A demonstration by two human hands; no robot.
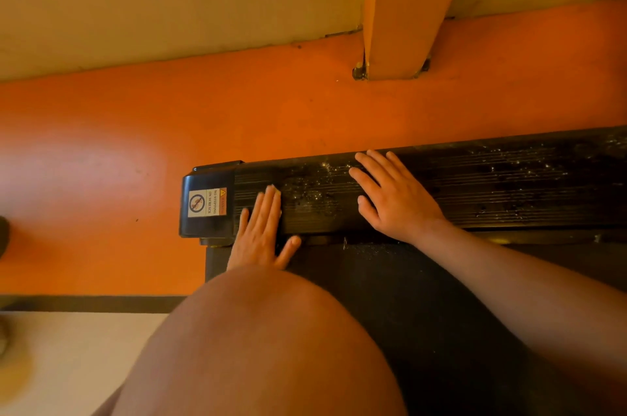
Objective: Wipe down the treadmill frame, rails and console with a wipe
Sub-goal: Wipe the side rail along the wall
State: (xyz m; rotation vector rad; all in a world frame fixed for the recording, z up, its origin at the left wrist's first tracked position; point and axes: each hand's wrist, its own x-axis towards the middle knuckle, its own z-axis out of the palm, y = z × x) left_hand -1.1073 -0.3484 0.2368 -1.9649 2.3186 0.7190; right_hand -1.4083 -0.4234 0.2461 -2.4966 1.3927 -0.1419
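A black ribbed side rail (pixel 492 185) of the treadmill runs from centre to the right edge, speckled with pale dust. Its glossy end cap (pixel 207 208) carries a warning sticker. My left hand (pixel 261 232) lies flat on the rail just right of the cap, fingers straight; a pale bit, perhaps a wipe, peeks out at its fingertips (pixel 276 190). My right hand (pixel 393 195) rests flat on the rail farther right, fingers spread. The dark running belt (pixel 424 297) lies below the rail.
An orange floor (pixel 237 103) surrounds the rail's end. An orange post (pixel 403 8) stands on the floor behind, against a beige wall. My bare knee (pixel 271 347) fills the lower centre, hiding my left wrist. A pale floor strip lies at the lower left.
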